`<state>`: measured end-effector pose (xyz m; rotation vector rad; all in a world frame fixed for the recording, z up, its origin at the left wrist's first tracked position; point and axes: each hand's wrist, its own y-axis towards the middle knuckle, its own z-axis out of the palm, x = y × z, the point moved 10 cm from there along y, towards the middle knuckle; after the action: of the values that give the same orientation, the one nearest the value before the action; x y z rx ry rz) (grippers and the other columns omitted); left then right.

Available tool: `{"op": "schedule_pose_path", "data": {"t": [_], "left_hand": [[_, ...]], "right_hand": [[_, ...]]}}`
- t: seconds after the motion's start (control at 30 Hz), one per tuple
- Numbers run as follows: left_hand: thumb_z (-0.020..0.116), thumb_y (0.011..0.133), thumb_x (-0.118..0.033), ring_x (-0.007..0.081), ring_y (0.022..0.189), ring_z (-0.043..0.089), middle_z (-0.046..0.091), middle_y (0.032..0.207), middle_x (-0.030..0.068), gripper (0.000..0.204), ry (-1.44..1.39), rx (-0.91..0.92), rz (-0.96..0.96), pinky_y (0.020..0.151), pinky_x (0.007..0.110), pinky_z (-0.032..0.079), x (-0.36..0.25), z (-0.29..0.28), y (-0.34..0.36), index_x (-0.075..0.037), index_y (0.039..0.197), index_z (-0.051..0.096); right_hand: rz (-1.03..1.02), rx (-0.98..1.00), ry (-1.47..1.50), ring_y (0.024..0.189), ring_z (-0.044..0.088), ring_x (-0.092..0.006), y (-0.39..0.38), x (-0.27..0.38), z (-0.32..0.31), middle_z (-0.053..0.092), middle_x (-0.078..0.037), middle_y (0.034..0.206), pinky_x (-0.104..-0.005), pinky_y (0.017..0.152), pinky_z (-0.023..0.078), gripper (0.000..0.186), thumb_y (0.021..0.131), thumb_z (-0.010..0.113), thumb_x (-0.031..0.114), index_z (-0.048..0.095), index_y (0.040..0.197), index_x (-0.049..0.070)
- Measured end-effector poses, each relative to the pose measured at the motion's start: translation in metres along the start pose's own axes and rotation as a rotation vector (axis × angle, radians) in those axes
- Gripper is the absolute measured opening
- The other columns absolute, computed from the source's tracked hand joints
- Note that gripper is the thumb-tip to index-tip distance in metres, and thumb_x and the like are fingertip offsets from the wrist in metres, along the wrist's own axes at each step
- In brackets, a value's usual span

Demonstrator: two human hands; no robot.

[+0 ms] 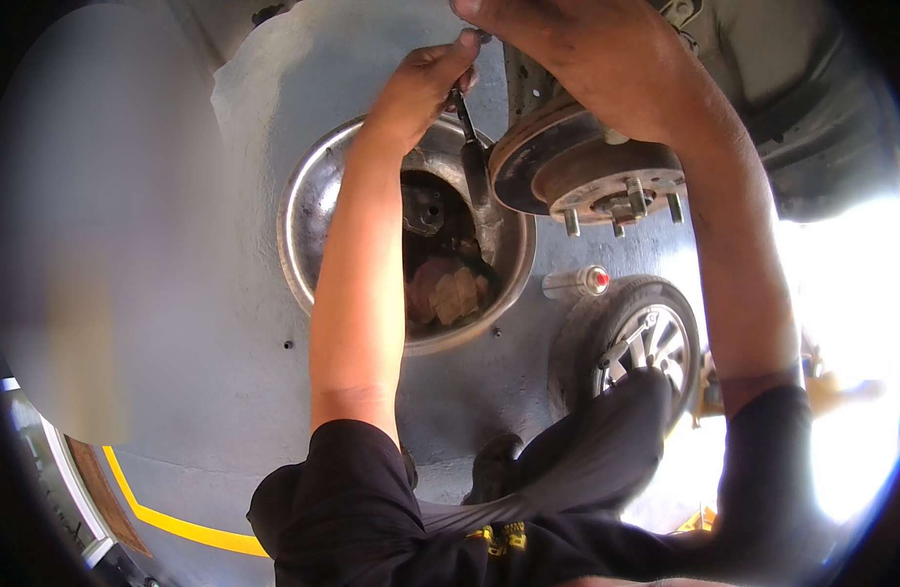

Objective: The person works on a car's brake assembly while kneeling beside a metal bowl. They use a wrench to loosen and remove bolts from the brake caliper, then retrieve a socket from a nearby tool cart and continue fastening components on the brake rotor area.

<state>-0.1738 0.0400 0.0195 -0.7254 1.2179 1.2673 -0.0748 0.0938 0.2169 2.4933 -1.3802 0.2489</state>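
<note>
My left hand (432, 90) is raised near the top of the head view, its fingers closed around the upper part of a dark metal rod with a thicker black lower end (476, 174). The rod hangs down over a round metal basin (298, 210). Higher up and to the right, my right hand (577, 54) reaches across above a rusty brake disc (557, 161). Its fingers are mostly cut off by the upper edge, so its grip cannot be made out. Bare wheel studs (635, 199) stick out from the disc's hub.
Dark liquid, a round part and crumpled pieces (457, 296) lie in the basin. A spray can with a red nozzle (579, 282) is right of it. Beyond my knee (636, 401) lies a wheel (680, 338) with a wrench-like tool (626, 340) on it. Yellow floor line (190, 531) lower left.
</note>
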Motion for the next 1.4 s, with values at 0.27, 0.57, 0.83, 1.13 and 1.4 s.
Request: {"op": "schedule_pose_path", "data": {"t": [0.27,0.57,0.83,1.13,1.4], "left_hand": [[0.059,0.093,-0.042,0.0132,0.055,0.041,0.047,0.06,0.0009,0.046,-0.213,0.001,0.04,0.054,0.029,0.032,0.012,0.027,0.007,-0.012,0.061,0.045],[0.06,0.094,-0.031,0.0145,0.055,0.042,0.043,0.061,0.0006,0.037,-0.413,-0.066,-0.087,0.055,0.03,0.034,0.027,0.025,-0.016,-0.012,0.066,0.046],[0.063,0.091,-0.028,0.0128,0.057,0.04,0.043,0.062,0.0003,0.034,-0.556,-0.127,-0.091,0.056,0.028,0.033,0.02,0.035,-0.029,-0.011,0.066,0.048],[0.067,0.091,-0.027,0.0108,0.045,0.033,0.04,0.05,-0.0009,0.04,-0.531,-0.15,0.081,0.047,0.028,0.026,0.03,0.022,-0.017,-0.011,0.059,0.047],[0.066,0.09,-0.018,0.0097,0.04,0.034,0.044,0.049,-0.0006,0.035,-0.511,-0.325,0.073,0.045,0.028,0.025,0.015,0.018,-0.02,-0.009,0.059,0.054]], "right_hand": [[-0.18,-0.058,-0.262,0.091,0.064,-0.0327,0.0,0.016,0.006,0.066,-0.019,0.091,-0.0424,0.077,0.05,0.042,0.098,0.051,0.042,0.066,0.101,0.003],[0.132,0.2,-0.013,0.095,0.064,-0.0338,0.002,0.005,0.011,0.065,-0.019,0.102,-0.0428,0.083,0.05,0.045,0.099,0.048,0.043,0.064,0.11,0.002],[-0.318,-0.01,-0.36,0.099,0.063,-0.0316,0.016,-0.013,0.024,0.065,-0.018,0.103,-0.0422,0.084,0.05,0.044,0.099,0.047,0.042,0.064,0.11,0.002],[0.047,0.074,-0.02,0.084,0.064,-0.032,0.001,0.003,0.007,0.064,-0.017,0.083,-0.0417,0.077,0.05,0.048,0.1,0.046,0.044,0.065,0.095,0.001],[0.023,0.015,-0.025,0.081,0.065,-0.0316,0.002,0.006,0.001,0.064,-0.019,0.081,-0.042,0.076,0.051,0.05,0.1,0.046,0.043,0.064,0.089,-0.002]]}}
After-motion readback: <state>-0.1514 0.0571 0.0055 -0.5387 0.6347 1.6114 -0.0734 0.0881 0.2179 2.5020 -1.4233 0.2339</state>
